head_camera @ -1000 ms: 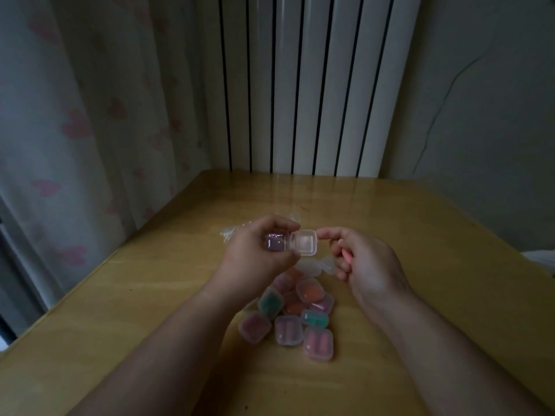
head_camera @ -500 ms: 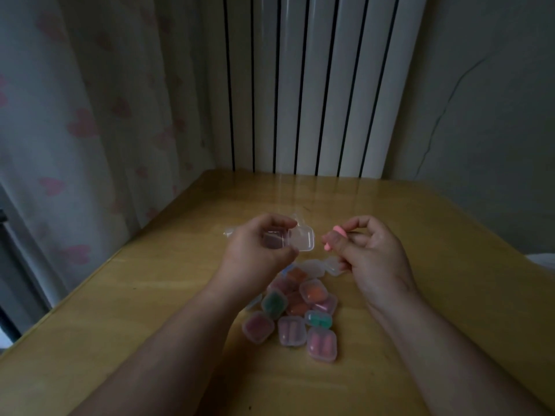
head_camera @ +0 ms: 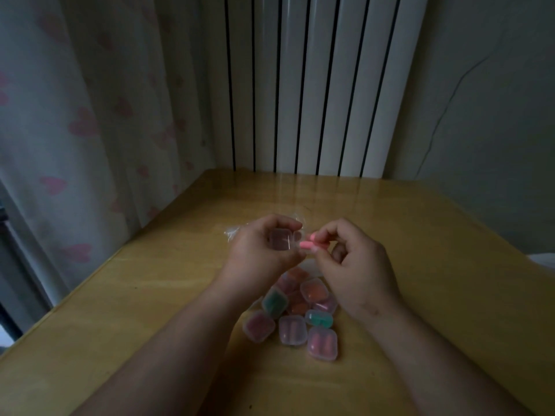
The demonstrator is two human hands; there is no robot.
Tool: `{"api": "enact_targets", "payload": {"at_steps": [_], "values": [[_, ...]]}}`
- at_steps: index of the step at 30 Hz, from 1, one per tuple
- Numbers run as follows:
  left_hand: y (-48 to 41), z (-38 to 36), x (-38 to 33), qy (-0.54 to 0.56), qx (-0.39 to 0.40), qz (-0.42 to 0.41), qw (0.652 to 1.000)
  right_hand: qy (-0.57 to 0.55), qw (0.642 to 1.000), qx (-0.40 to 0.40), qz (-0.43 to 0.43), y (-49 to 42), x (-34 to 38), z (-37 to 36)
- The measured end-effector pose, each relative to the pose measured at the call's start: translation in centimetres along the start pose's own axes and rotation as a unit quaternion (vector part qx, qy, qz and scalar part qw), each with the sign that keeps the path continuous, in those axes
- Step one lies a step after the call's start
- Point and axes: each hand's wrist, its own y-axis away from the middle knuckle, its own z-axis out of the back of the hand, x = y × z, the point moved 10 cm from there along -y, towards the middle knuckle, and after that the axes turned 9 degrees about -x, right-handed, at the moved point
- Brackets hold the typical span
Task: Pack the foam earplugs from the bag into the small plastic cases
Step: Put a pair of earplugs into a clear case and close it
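Compared with half a second ago, the right hand [head_camera: 357, 259] is seen closer to the left hand [head_camera: 258, 250], and the pink earplugs [head_camera: 309, 244] are now carried almost to the open case [head_camera: 280, 240], where a clear gap was left before. The wooden table [head_camera: 435, 235] is backed by a white radiator [head_camera: 315, 85] at 12 o'clock and flanked by a heart-printed curtain [head_camera: 90, 115] at 9 o'clock. A heap of filled cases [head_camera: 300, 322] is left on the table at 6 o'clock of the hands, between the forearms, and a crumpled clear bag [head_camera: 235, 232] is partly hidden at 10 o'clock of the left hand. The open case is gripped above the table by the curled fingers and thumb of the left hand, its mouth turned towards 3 o'clock; whether anything already lies inside cannot be told in the dim light. What look like two earplugs are pinched between the right thumb and fingertips, just beside the case at its 3 o'clock. For the step to be done well, the case should be held steady and level, the plugs should be fed in lengthwise and side by side, and the foam should be pressed fully below the rim before the pinch is released, so that the lid can be snapped down without a tip being caught.
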Motion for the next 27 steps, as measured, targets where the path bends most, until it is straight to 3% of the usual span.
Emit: {"api": "enact_targets", "payload": {"at_steps": [8,15,27], "values": [[0.0,-0.3,0.4,0.065,0.017,0.022,0.998,0.01,1.0,0.027,0.002,0.1,0.0,-0.5],[-0.3,-0.3,0.7,0.046,0.001,0.005,0.999,-0.073,0.996,-0.042,0.012,-0.2,0.4,0.6],[-0.4,-0.4,1.0,0.019,0.006,-0.002,1.0,0.006,0.999,-0.043,0.016,-0.4,0.4,0.7]]}}
